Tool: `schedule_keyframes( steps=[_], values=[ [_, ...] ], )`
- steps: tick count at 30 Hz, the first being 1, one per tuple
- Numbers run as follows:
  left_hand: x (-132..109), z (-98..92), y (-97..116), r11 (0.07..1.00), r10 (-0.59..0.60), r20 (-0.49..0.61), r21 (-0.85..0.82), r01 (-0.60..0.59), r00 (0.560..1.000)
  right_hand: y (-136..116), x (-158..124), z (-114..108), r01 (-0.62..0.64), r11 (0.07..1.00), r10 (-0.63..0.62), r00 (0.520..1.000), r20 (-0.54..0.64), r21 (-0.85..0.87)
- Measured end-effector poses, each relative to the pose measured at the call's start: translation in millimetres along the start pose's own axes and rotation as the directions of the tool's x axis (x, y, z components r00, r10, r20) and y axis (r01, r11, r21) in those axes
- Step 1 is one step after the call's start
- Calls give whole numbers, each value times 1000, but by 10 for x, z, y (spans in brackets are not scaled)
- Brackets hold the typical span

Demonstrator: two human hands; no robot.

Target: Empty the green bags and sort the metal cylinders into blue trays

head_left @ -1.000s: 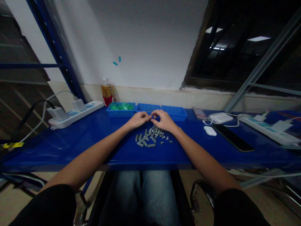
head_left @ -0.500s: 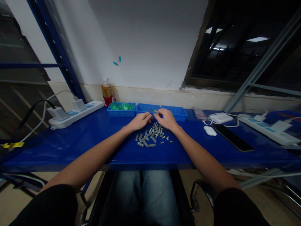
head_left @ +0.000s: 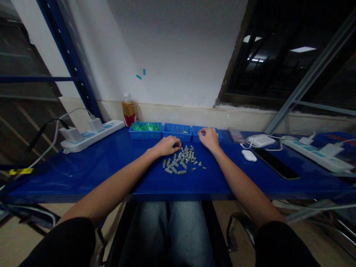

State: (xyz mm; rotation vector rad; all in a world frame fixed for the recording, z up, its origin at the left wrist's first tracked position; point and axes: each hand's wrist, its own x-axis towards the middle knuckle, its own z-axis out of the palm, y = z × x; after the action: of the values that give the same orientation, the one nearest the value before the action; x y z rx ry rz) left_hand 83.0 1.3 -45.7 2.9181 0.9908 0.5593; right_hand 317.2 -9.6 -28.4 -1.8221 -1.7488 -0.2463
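Observation:
On the blue table lies a pile of small metal screws [head_left: 188, 153]. Silver metal cylinders [head_left: 174, 170] are spread along its near left side. My left hand [head_left: 168, 145] is at the pile's far left edge, fingers curled together near the screws; whatever they may hold is too small to make out. My right hand [head_left: 209, 138] hovers at the right blue bin [head_left: 196, 135], thumb and fingertips pinched over its left part. Anything in that pinch is hidden. A few small metal pieces [head_left: 185, 132] sit inside the middle blue bin [head_left: 177, 137].
The left blue bin [head_left: 146, 136] holds green plastic bags [head_left: 146, 127], with a drink bottle [head_left: 129, 111] behind. Power strips [head_left: 94, 135] lie at both sides. A phone [head_left: 275, 163], a white earbud case [head_left: 249, 155] and a white charger [head_left: 261, 141] are on the right.
My right hand has moved right, from beside my left hand at the middle bin to the right bin. My left hand has dropped slightly toward the screws. The view has shifted a little.

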Motion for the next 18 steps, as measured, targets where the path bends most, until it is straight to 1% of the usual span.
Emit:
schedule_keyframes(
  steps=[3, 5, 8, 10, 11, 12, 14, 15, 16, 18],
  values=[
    [-9, -13, 16, 999, 34, 18, -9, -34, 999, -19, -6, 2, 0, 999, 2, 999, 53, -34],
    [-10, -24, 33, 999, 35, 28, -4, -35, 999, -35, -11, -5, 6, 999, -4, 998, 57, -33],
    [-7, -47, 63, 999, -31, 1, -45, 31, 1000, -92, -27, -31, 59, 998, -59, 998, -1, 29],
    [2, -70, 83, 980, -115, -30, -168, 108, 993, -159, -48, -53, 175, 976, -171, 984, -45, 126],
    [9, -82, 92, 957, -164, -42, -249, 149, 986, -199, -63, -61, 258, 949, -252, 966, -55, 184],
    [17, -93, 100, 925, -212, -53, -332, 183, 976, -242, -81, -67, 345, 908, -341, 938, -57, 239],
    [36, -110, 111, 856, -281, -71, -469, 216, 957, -324, -125, -70, 488, 813, -502, 864, -43, 319],
    [45, -114, 114, 828, -297, -80, -519, 215, 952, -359, -147, -69, 533, 775, -557, 830, -32, 339],
    [53, -114, 115, 803, -302, -85, -559, 205, 950, -390, -168, -67, 560, 752, -591, 807, -22, 347],
    [62, -104, 112, 765, -297, -89, -618, 181, 951, -430, -199, -68, 580, 736, -616, 788, -11, 350]
  ],
)
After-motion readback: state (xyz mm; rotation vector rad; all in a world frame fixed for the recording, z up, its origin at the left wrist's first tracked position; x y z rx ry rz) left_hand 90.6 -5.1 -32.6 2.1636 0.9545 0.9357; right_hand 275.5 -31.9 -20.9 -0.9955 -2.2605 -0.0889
